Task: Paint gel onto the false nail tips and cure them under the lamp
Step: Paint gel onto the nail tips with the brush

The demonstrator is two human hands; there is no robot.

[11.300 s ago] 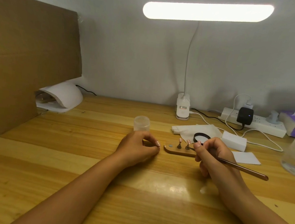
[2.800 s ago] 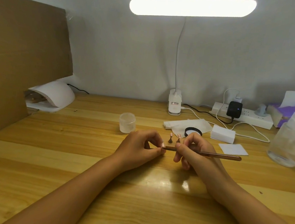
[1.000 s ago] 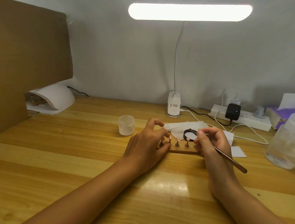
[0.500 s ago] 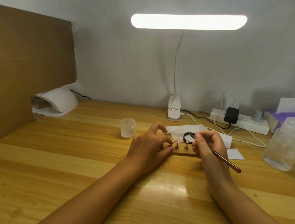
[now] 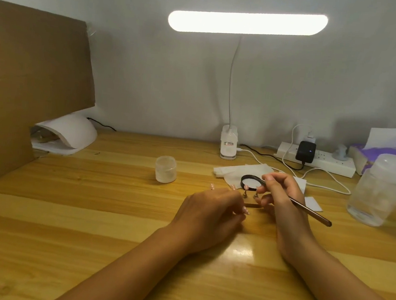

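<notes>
We find the right hand (image 5: pixel 281 200) pinching a slim brown metallic brush (image 5: pixel 311 211) between thumb and forefinger. Its handle trails back to the right and toward the person. The bristle end is too fine to make out.

The small pink false nail tips (image 5: pixel 245 192) stand on short pegs on a narrow brown holder strip (image 5: pixel 253 205), which lies on the pale wooden table (image 5: pixel 91 212) between the two hands. Two tips are visible; the rest of the strip is covered.

The left hand (image 5: pixel 210 213) lies over the strip's left end with its fingers bent. We cannot tell whether it grips the strip or merely rests on it.

The relation that governs the next stroke:
- The strip's long axis runs left to right across the table.
- The visible tips sit just below and to the left of the right hand's fingertips.
- The brush crosses that axis at a slant.
- The right hand is therefore the nearer for painting.
- A black-rimmed round gel pot (image 5: pixel 242 181) sits just behind the tips, within easy reach of the brush.

We judge painting to be in hand and curing not yet begun. The white domed curing lamp (image 5: pixel 74 130) stands well apart at far left, on the left hand's side.
</notes>
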